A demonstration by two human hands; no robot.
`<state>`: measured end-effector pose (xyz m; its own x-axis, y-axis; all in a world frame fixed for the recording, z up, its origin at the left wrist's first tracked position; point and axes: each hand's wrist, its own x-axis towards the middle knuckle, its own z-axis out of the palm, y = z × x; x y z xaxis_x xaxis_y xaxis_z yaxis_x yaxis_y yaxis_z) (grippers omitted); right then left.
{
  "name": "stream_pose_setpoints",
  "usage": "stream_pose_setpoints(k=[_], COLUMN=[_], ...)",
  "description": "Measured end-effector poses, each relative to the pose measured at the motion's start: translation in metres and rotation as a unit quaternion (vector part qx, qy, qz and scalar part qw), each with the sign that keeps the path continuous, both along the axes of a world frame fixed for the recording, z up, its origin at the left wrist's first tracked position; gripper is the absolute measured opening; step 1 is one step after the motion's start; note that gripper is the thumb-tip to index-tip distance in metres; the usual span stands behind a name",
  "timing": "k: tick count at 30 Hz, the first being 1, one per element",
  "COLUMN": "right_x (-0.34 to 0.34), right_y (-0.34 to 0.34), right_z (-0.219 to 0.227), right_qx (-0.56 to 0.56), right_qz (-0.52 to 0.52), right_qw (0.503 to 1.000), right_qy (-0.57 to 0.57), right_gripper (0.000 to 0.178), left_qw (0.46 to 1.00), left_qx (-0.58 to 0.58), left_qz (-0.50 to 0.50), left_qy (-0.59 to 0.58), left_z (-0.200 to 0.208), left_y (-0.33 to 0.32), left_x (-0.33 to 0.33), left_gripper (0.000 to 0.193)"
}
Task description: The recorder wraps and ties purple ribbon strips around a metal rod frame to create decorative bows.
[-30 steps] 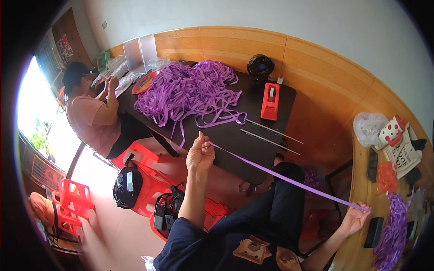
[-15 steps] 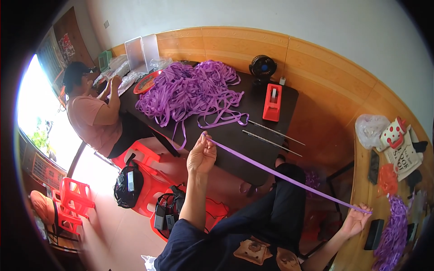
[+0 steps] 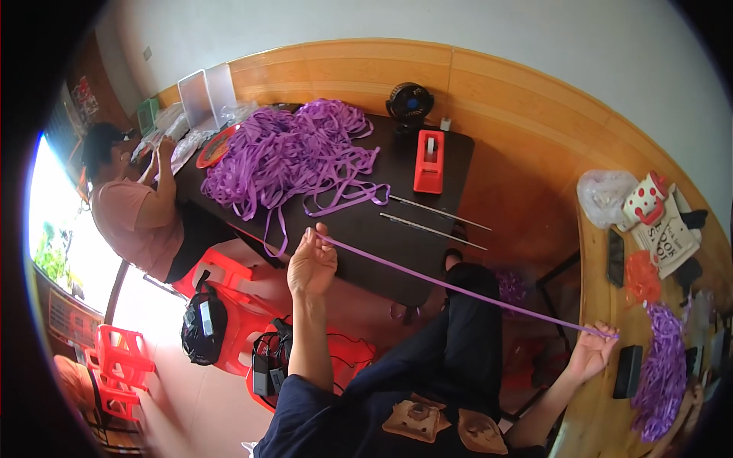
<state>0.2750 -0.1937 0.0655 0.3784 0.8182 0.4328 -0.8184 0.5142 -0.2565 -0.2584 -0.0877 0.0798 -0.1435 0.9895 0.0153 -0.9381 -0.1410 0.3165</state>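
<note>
Ribbon point(image 3: 427, 278), narrow and purple, runs almost straight between the two hands nearest us. The left hand point(image 3: 311, 267), up by the near edge of the dark table point(image 3: 397, 164), pinches one end between thumb and fingertips, its other fingers loosely bent. The right hand point(image 3: 592, 353) has thumb and finger closed on the other end, beside the wooden table point(image 3: 599, 305); we cannot tell whether it touches the edge there. We judge the step in hand to be holding a single strip out at full stretch. In our view, the next move calls for both pinches to stay firm, with even tension, so that the strip neither twists nor sags onto the dark trousers point(image 3: 475, 328) below.

Just beyond the right hand we see a black box point(image 3: 628, 372) and a bundle of purple strips point(image 3: 660, 374) on the wooden table. Across on the dark table lie two thin rods, the farther rod point(image 3: 439, 213) and the nearer rod point(image 3: 431, 231), roughly side by side. Past them we find a large tangled purple heap point(image 3: 282, 153), a red tape dispenser point(image 3: 430, 179) and a small black fan point(image 3: 410, 105). At the far left end, a co-worker point(image 3: 126, 217) in a pink top sits with both arms raised over the table.
</note>
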Motion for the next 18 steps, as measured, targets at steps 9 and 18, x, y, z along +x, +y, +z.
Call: stream_pose_setpoints(k=[9, 18], right_x=[0.001, 0.002], right_y=[-0.001, -0.002], right_z=[0.001, 0.002], right_qx=[0.0, -0.019], right_qz=[0.001, -0.025], right_qw=[1.0, 0.999], right_qy=[-0.011, 0.014], right_gripper=[0.015, 0.018], left_qw=[1.0, 0.997], left_qx=[0.013, 0.062], left_qz=[0.02, 0.025], left_qy=[-0.006, 0.029], left_z=[-0.004, -0.001], left_y=[0.0, -0.004], left_x=[0.001, 0.003], left_gripper=[0.003, 0.004])
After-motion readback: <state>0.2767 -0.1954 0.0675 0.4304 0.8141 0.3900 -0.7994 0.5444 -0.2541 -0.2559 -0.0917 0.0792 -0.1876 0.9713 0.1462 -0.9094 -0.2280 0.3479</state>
